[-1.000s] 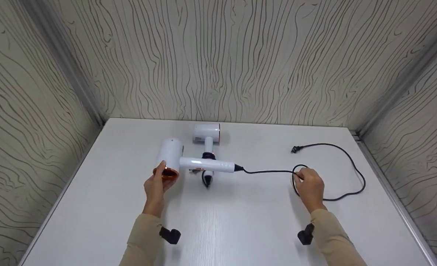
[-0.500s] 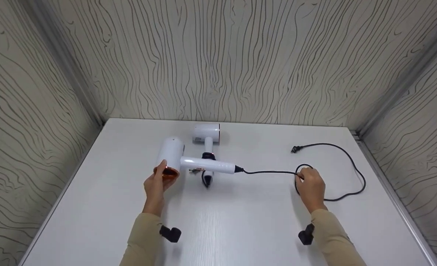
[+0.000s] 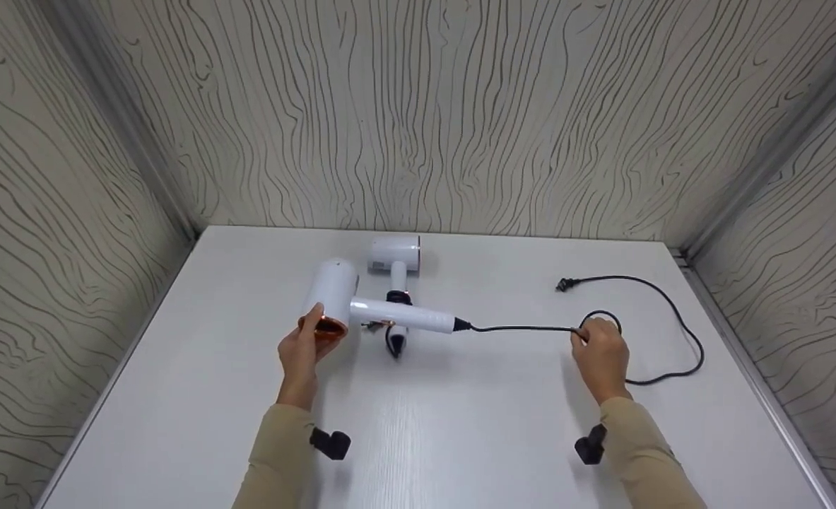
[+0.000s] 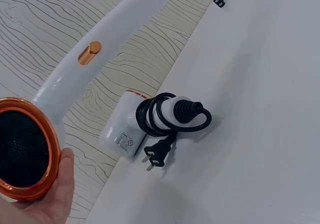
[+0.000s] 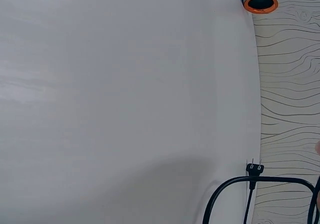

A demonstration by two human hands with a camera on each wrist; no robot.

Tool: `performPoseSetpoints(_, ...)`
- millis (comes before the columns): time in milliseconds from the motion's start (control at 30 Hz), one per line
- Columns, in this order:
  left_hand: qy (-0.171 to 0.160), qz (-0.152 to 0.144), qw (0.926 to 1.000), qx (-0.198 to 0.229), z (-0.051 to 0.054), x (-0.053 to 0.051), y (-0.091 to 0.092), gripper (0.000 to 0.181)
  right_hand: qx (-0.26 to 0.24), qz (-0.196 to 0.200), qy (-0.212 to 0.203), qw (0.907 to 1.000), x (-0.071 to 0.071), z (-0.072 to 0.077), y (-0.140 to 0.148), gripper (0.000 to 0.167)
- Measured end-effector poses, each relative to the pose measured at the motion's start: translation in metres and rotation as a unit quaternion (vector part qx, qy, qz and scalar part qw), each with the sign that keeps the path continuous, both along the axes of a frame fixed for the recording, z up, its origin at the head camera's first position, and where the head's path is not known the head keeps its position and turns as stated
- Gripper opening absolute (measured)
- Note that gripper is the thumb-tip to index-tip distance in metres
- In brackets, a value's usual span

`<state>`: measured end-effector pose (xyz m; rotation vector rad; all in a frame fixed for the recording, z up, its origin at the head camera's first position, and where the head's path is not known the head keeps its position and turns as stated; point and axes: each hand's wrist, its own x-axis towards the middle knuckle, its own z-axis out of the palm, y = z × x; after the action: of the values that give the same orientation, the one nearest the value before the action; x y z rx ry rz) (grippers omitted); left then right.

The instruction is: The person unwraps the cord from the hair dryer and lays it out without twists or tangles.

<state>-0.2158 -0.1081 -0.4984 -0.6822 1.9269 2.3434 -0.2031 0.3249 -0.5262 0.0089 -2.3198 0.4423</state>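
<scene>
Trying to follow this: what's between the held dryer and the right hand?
The head view shows black cord running nearly straight from the held dryer to the right hand.

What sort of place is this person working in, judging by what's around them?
Probably a booth or partitioned work cell, though I can't tell its use: a white table has wood-grain-patterned panels behind it and on both sides, with grey strips along the corners.

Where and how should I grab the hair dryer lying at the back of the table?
Probably by its barrel, from above right: it is rounded and cord-free, while black cord wraps its handle, and in the head view the held dryer crosses that handle, its own barrel to the left.
</scene>
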Motion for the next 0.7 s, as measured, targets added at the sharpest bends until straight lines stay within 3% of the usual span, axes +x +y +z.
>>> performPoseSetpoints(367, 0.0, -0.002, 0.9996, -0.027, -0.003, 0.0, 0.012, 0.073, -0.047, -0.011, -0.008, 0.9988, -0.001, -0.01, -0.006, 0.016)
performPoseSetpoints(700, -0.001, -0.027, 0.9996, -0.013, -0.011, -0.003, 0.024, 0.062, -0.074, 0.013, -0.031, 0.9967, -0.002, -0.01, -0.009, 0.01)
